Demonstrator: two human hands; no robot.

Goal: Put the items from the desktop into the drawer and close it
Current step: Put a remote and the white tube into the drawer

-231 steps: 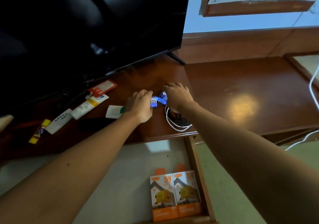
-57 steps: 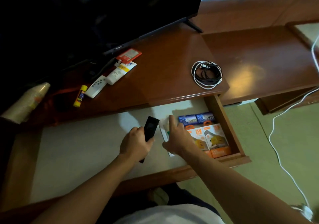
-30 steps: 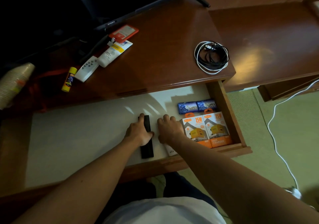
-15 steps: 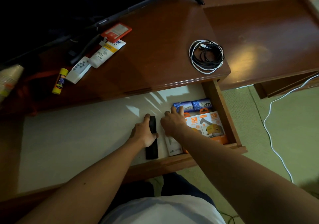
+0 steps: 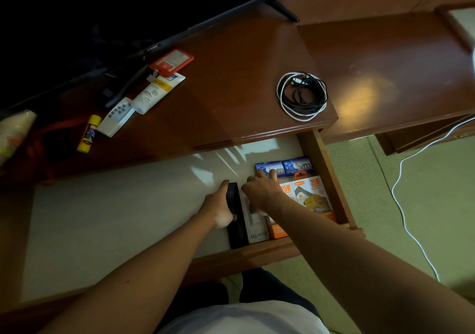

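Observation:
The drawer [image 5: 326, 179] is pulled out, with a pale lined floor. My left hand [image 5: 219, 206] grips the left edge of a slim black device [image 5: 236, 220] that lies flat on the drawer floor. My right hand [image 5: 259, 189] presses down on a white box [image 5: 255, 227] lying right beside the black device, and its fingertips reach the blue packets [image 5: 285, 166]. Two orange charger boxes [image 5: 312, 194] lie at the drawer's right end. On the desktop [image 5: 231, 89] lie coiled cables [image 5: 302, 95], a red card holder [image 5: 171, 62], a white tube [image 5: 156, 90], a white remote [image 5: 117, 116] and a glue stick [image 5: 88, 133].
A dark TV [image 5: 102, 12] stands at the back of the desktop, its foot [image 5: 282, 12] near the right end. Stacked paper cups [image 5: 12, 133] lie at the far left. A white cord [image 5: 401, 192] trails over the green floor to the right.
Both hands have set the black device and the white box down in the drawer and slid them right, against the orange boxes. The desktop items have not moved.

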